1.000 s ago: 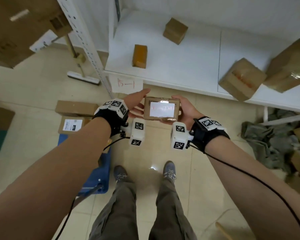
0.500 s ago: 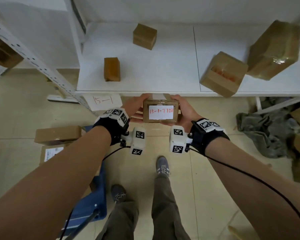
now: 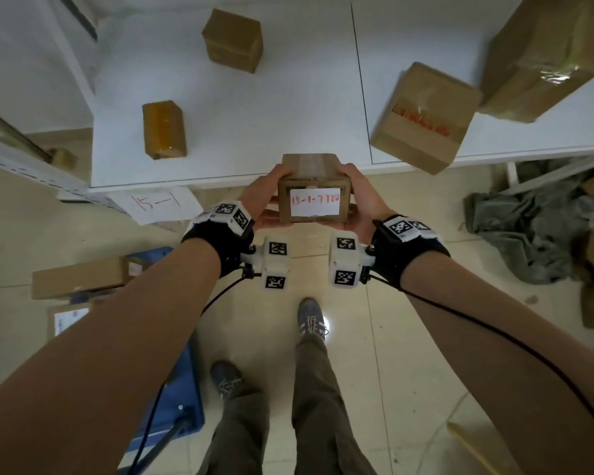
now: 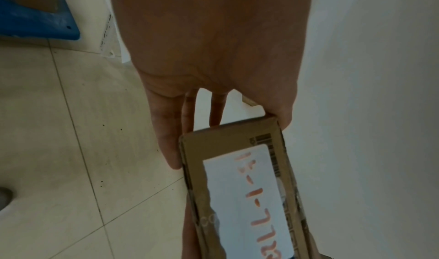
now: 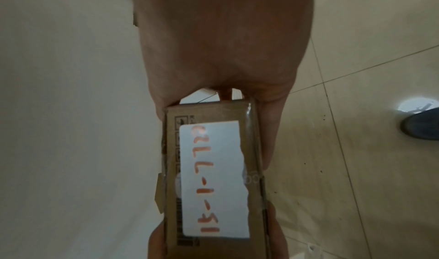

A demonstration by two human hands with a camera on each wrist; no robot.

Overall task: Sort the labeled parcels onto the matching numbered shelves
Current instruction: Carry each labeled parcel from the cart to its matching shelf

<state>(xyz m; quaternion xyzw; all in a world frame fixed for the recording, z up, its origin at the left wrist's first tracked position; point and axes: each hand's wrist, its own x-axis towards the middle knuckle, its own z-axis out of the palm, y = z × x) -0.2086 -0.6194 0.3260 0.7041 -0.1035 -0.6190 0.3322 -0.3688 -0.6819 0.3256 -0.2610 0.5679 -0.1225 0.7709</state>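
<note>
Cardboard fills the middle of my head view: a small cardboard parcel (image 3: 314,190) held between both hands just in front of the white shelf (image 3: 288,108) edge, above the tiled floor (image 3: 391,337). My left hand (image 3: 266,200) clasps the parcel's left end, thumb up over the top edge and fingers (image 4: 166,141) running straight along the underside; my right hand (image 3: 362,197) mirrors it on the right end, thumb on top and fingers curled under. Both forearms reach forward and converge toward 12 o'clock, wrists level, with the black wristbands and tagged white camera blocks below them. The parcel's long axis runs left to right, 9 to 3 o'clock, and its face with the white label (image 3: 315,202) tilts up toward me; the red handwriting starts 15-1-7, the last digits unclear. At 9 o'clock of the parcel a paper tag (image 3: 155,204) marked 15-1 hangs from the shelf lip. On the shelf sit a taped brown box (image 3: 164,129) at 11 o'clock, another box (image 3: 233,40) at 12, and two larger cartons (image 3: 426,118) at 2 o'clock.
</note>
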